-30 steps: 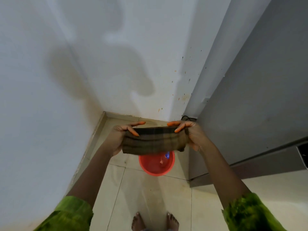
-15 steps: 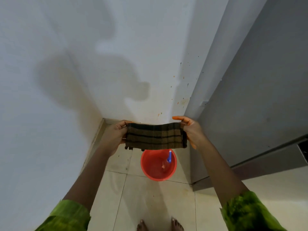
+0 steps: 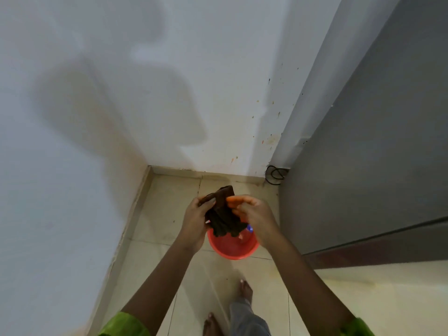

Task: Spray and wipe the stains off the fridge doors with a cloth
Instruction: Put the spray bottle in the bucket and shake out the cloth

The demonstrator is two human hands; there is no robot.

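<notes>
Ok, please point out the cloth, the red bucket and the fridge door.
cloth [image 3: 224,221], head view, on its bunched dark middle.
red bucket [image 3: 232,254], head view, on its near wall.
fridge door [image 3: 375,154], head view, on its bare grey front.

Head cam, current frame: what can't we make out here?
- Bucket contents, head view: the cloth, left hand and right hand cover its top. Only a blue bit shows, too small to identify.
- Fridge: cut off by the right edge; no stains can be made out on it.
- Cable: its end is hidden behind the fridge.
- Cloth: bunched and dark, so its pattern is unreadable.
</notes>
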